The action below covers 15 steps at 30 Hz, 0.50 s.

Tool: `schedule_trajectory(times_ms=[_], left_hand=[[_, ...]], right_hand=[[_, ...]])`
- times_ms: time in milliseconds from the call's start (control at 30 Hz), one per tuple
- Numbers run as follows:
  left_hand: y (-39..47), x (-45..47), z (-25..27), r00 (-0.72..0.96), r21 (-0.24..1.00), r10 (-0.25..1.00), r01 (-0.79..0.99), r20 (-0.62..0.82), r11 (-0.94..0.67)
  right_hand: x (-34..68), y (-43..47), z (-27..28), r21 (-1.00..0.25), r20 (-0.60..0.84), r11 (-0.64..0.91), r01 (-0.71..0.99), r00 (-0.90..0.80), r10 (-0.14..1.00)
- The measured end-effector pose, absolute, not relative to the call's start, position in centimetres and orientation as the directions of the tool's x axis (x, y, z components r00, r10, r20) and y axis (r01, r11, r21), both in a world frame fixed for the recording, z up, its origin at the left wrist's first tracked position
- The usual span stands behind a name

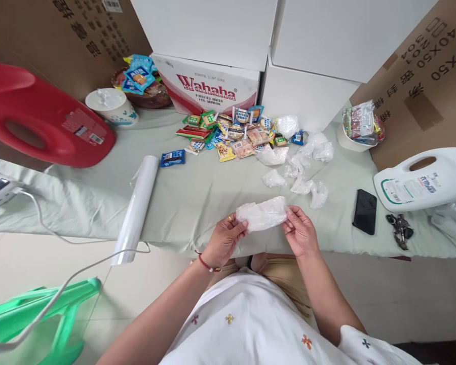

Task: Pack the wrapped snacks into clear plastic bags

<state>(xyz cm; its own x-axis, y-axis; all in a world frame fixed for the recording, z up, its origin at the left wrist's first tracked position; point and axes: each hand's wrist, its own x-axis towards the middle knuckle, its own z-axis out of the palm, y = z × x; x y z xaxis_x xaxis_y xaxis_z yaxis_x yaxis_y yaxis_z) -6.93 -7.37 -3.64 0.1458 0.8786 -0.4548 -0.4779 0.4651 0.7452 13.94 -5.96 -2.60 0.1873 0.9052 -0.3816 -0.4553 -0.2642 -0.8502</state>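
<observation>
A flattened, folded clear plastic bag is stretched level between my two hands, just above the table's front edge. My left hand pinches its left end between thumb and fingers. At the opposite end, my right hand grips the corner the same way. Beyond the hands lie several crumpled clear plastic bags scattered on the cloth. Behind and left of them is a heap of small wrapped snacks, with one blue packet lying apart.
A roll of clear film overhangs the front edge at left, near a white cable and a red jug. At right are a black phone, keys and a white detergent bottle. White boxes stand behind.
</observation>
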Motion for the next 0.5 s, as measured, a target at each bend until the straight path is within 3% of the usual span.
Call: schedule_trajectory(times_ms=[100,167,233,300,400,500], left_hand=[[-7.2,-7.4,-3.6,0.085,0.729,0.870,-0.510,-0.486,0.457],[-7.1,-7.5,-3.5,0.063,0.721,0.867,-0.528,-0.495,0.449],[-7.0,-7.4,-3.3,0.070,0.712,0.865,-0.536,-0.498,0.454],[-6.9,-7.3,-3.2,0.100,0.699,0.861,-0.540,-0.499,0.468],[-6.9,-7.4,-3.2,0.130,0.674,0.855,-0.561,-0.501,0.480],[-7.1,-8.0,-3.4,0.105,0.660,0.868,-0.607,-0.486,0.443]], right_hand=[[14.5,-6.6,-3.1,-0.929,-0.292,-0.221,-0.296,0.223,0.930],[14.8,-7.2,-2.9,-0.997,-0.077,-0.080,0.005,0.224,0.972],[14.9,-7.6,-2.5,-0.920,0.187,0.150,0.362,0.068,0.980],[14.8,-7.5,-2.1,-0.756,0.298,0.349,0.554,-0.183,0.937],[14.7,-7.1,-2.0,-0.716,0.275,0.407,0.568,-0.307,0.911],[15.6,-6.2,-1.9,-0.846,0.220,0.229,0.482,-0.075,0.973]])
